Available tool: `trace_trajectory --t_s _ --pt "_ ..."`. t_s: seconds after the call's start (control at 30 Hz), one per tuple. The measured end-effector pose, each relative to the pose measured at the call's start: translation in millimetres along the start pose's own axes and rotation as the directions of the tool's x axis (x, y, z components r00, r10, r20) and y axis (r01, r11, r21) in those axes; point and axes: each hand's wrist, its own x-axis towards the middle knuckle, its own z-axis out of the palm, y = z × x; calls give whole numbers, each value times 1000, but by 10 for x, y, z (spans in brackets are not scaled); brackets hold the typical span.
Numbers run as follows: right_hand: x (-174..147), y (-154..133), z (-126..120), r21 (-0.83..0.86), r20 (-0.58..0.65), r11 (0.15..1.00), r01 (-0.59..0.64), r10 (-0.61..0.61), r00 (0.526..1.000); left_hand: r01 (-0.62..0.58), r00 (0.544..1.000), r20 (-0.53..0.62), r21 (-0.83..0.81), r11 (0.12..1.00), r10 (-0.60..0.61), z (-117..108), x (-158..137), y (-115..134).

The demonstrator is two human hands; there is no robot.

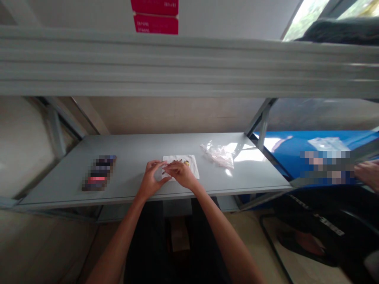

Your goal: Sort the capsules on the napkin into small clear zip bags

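Note:
Both hands meet over a white cloth or paper (194, 165) spread near the front of the grey table. The fingers of my left hand (150, 179) are curled in a pinch at the left edge of the white sheet. My right hand (182, 173) comes in from the other side, its fingertips pressed together close to the left ones. What they pinch is too small and hidden to name. Just beyond my right fingers, several tiny yellow and dark pieces (186, 162) lie on the sheet.
A crumpled clear plastic bag (219, 155) lies right of the sheet. A blurred-out phone-like object (100, 172) is on the table's left. A grey shelf beam (177, 65) crosses above. At the right, a person's hand (368, 173) is by a blue surface (278, 146).

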Motion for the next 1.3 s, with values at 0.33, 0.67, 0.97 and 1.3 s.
trace_trajectory --t_s 0.33,0.67,0.97,1.3 --pt "66 -231 -59 -173 -66 982 -76 66 996 -94 988 -103 169 981 113 1 -1 70" --pt "67 -334 -74 -215 -1 976 -47 48 999 -101 982 -129 239 966 134 11 -16 84" --pt "64 -257 -112 -76 85 997 -29 35 996 -153 980 -87 241 958 178 7 -38 134" --pt "16 -124 -167 124 4 992 9 -9 1000 -17 974 -224 71 997 32 -33 -12 125"
